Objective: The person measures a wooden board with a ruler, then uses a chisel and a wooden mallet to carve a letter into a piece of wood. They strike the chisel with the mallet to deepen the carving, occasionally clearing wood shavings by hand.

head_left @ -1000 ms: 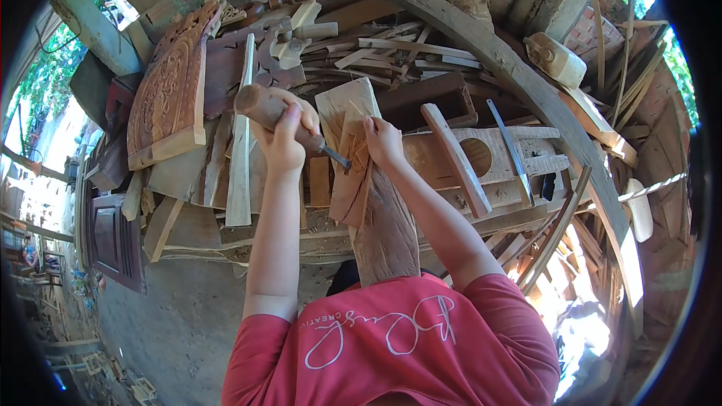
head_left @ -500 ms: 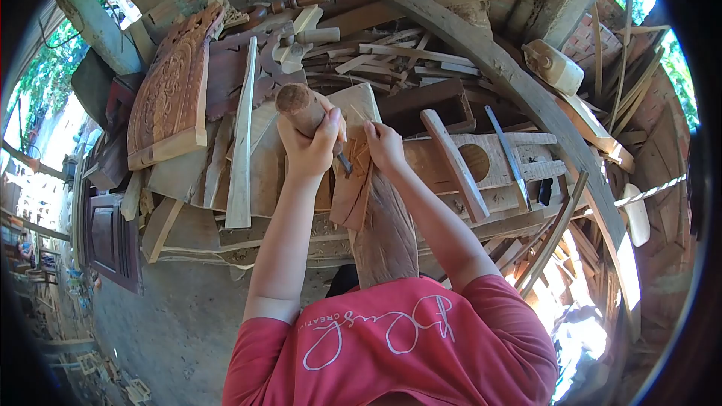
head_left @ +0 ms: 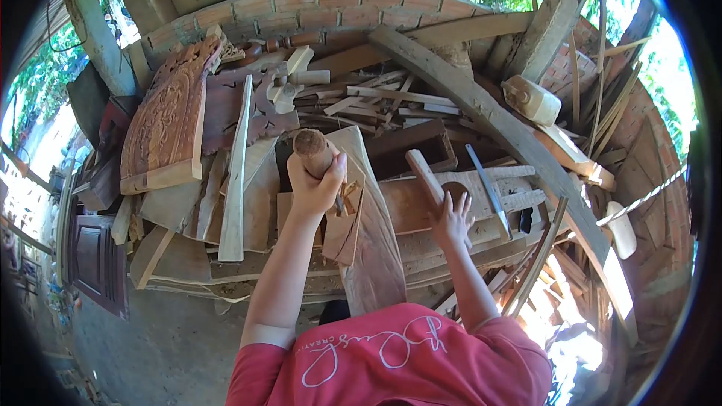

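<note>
My left hand [head_left: 317, 180] is closed around the thick wooden handle of a chisel [head_left: 312, 147], whose blade points down at a small carved wood block [head_left: 344, 229]. That block lies against a long, thick board [head_left: 374, 256] that runs toward my body. Off to the right, my right hand [head_left: 452, 219] has its fingers spread over a narrow wooden bar [head_left: 427, 179], beside a round hole in a plank. Whether the palm presses on the bar is hard to tell. A long metal blade [head_left: 488, 192] lies just beyond that hand.
A carved panel [head_left: 167, 116] and a pale strip [head_left: 237, 180] lie on the left. Scrap wood [head_left: 376, 98] is piled behind the bench. A large beam [head_left: 481, 105] slants across the right, near a plastic jug [head_left: 532, 99]. A brick wall [head_left: 316, 1] stands behind.
My right hand has left the carved block and moved right to the narrow bar, its fingers now spread. My left hand still holds the chisel, slightly lower in view. The camera view has shifted.
</note>
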Demonstrator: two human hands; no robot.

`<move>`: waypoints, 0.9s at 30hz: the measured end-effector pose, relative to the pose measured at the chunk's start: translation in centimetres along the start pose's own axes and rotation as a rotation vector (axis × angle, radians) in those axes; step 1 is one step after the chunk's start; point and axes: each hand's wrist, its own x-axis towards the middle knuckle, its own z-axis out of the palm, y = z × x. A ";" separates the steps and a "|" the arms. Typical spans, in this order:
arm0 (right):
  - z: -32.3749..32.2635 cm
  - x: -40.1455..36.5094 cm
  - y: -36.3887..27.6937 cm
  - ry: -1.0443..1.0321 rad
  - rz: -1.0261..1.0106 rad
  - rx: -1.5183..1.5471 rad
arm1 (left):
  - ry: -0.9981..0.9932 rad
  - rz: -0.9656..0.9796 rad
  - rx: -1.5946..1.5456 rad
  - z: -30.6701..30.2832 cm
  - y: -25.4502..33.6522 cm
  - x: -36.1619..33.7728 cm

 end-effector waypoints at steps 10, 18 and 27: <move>-2.9 -0.7 2.4 0.016 -0.132 -0.165 | -0.046 -0.022 0.149 0.8 -0.8 0.3; -23.8 3.6 -1.1 0.033 -0.335 0.626 | -0.044 -0.035 0.338 2.5 0.0 0.5; -31.5 -0.4 -7.9 -0.053 -0.933 0.183 | -0.225 -0.295 0.434 2.5 -0.6 0.8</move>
